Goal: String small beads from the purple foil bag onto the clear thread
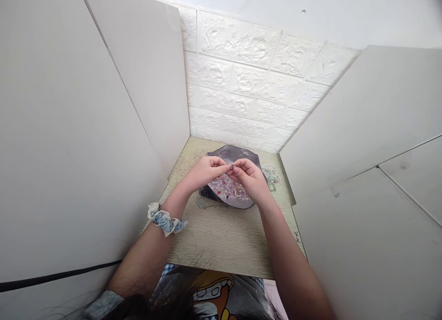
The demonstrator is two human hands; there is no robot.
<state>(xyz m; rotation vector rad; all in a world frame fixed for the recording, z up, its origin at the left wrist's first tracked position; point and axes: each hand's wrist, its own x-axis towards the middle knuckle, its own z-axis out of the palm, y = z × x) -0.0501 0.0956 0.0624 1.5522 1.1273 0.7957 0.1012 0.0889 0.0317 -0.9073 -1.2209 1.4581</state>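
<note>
Over a dark, shiny pouch heaped with small pink, white and clear beads, my two hands meet fingertip to fingertip. My left hand is closed in a pinch, and what lies in it is too small to make out. Thumb and finger of my right hand are also pinched, with a tiny pale bead showing at their tips. A strand of small pale beads lies at the pouch's front left edge; whether it connects to my left hand is not visible.
Beneath the pouch is a light wood-grain tabletop. Green and clear beaded loops lie right of it. Small metallic bits rest near the right edge. White panels stand on both sides, with a white brick-pattern wall behind.
</note>
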